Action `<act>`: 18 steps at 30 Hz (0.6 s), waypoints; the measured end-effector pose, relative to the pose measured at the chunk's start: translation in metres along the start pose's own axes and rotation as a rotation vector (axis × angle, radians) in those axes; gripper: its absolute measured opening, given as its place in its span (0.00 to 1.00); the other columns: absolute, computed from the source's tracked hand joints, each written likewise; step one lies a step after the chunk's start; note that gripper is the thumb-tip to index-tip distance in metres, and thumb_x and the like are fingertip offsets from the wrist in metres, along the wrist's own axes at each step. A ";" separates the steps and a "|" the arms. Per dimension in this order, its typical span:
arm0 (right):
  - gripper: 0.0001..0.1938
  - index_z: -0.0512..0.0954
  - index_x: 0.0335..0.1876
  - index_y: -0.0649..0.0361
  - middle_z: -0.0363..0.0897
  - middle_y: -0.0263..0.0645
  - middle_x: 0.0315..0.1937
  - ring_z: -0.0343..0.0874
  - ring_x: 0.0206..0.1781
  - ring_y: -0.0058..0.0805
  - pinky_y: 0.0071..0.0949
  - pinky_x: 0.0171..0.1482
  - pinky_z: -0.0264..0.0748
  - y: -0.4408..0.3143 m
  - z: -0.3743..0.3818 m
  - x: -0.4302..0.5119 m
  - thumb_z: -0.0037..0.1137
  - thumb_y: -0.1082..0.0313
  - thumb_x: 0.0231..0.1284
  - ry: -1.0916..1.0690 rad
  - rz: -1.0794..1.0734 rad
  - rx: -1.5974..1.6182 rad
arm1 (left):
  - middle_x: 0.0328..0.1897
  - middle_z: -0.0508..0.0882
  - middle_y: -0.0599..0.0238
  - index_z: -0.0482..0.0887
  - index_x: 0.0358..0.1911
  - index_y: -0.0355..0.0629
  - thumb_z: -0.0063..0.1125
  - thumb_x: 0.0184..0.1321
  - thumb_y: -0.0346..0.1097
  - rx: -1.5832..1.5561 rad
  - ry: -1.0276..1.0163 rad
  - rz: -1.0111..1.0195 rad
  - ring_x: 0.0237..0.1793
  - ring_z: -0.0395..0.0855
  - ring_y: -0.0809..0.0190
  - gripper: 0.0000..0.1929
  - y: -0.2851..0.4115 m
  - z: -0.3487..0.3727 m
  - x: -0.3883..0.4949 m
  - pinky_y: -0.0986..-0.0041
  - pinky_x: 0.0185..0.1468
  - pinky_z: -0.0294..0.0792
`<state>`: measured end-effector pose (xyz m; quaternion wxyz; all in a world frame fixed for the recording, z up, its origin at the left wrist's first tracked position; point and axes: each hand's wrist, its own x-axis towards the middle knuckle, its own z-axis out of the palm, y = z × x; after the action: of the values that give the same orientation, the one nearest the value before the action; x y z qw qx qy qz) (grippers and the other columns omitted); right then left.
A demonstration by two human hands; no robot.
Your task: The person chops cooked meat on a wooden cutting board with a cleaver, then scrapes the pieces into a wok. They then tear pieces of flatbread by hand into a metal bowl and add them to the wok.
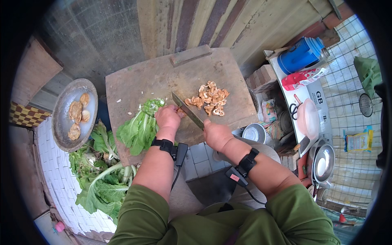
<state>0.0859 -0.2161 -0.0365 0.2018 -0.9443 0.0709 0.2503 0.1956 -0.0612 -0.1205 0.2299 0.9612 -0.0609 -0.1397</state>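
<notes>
On a worn wooden board (pixel 147 76), my right hand (pixel 216 134) grips the handle of a cleaver (pixel 188 111), its blade slanting up and to the left. Close to the left of the blade, my left hand (pixel 167 118) presses down on a small brown piece of food (pixel 181 113), mostly covered by the fingers. A pile of sliced brown food pieces (pixel 211 97) lies to the right of the blade. Left of my left hand rests a bunch of leafy greens (pixel 139 127), its stem end chopped into small bits.
A round basin (pixel 75 113) with several browned pieces stands at the left. Loose leafy greens (pixel 104 190) lie below it. At the right are a metal bowl (pixel 254 133), a shelf with a blue thermos jug (pixel 298 56), a pink colander (pixel 307 118) and a metal pan (pixel 324 163).
</notes>
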 end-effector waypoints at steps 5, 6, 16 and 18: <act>0.10 0.70 0.44 0.65 0.81 0.57 0.38 0.81 0.45 0.55 0.48 0.48 0.76 0.004 0.015 0.014 0.44 0.69 0.61 -0.041 0.026 0.017 | 0.39 0.87 0.64 0.90 0.33 0.49 0.71 0.45 0.44 0.037 0.055 0.045 0.45 0.80 0.53 0.12 0.001 0.005 -0.001 0.65 0.54 0.70; 0.09 0.71 0.43 0.65 0.80 0.58 0.36 0.81 0.43 0.56 0.48 0.46 0.76 0.005 0.017 0.019 0.44 0.69 0.61 -0.021 0.012 0.035 | 0.39 0.87 0.64 0.90 0.33 0.49 0.70 0.46 0.44 0.062 0.059 0.061 0.45 0.80 0.53 0.12 0.002 0.006 0.001 0.65 0.53 0.70; 0.15 0.70 0.52 0.66 0.80 0.59 0.44 0.80 0.49 0.54 0.45 0.51 0.76 -0.014 0.012 0.094 0.45 0.69 0.61 0.060 -0.057 0.136 | 0.37 0.86 0.67 0.89 0.31 0.55 0.64 0.50 0.42 0.089 0.126 0.142 0.46 0.78 0.55 0.06 -0.002 0.018 0.001 0.62 0.52 0.64; 0.13 0.72 0.46 0.68 0.80 0.59 0.39 0.81 0.45 0.55 0.45 0.49 0.76 0.001 0.007 0.089 0.47 0.66 0.61 0.134 -0.063 0.179 | 0.38 0.86 0.68 0.89 0.33 0.55 0.65 0.50 0.42 0.055 0.110 0.126 0.47 0.78 0.55 0.07 -0.001 0.018 0.001 0.62 0.54 0.64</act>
<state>0.1592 -0.2167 -0.0872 0.2878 -0.9388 0.0768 0.1728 0.1912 -0.0684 -0.1368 0.2146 0.9676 -0.1125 -0.0702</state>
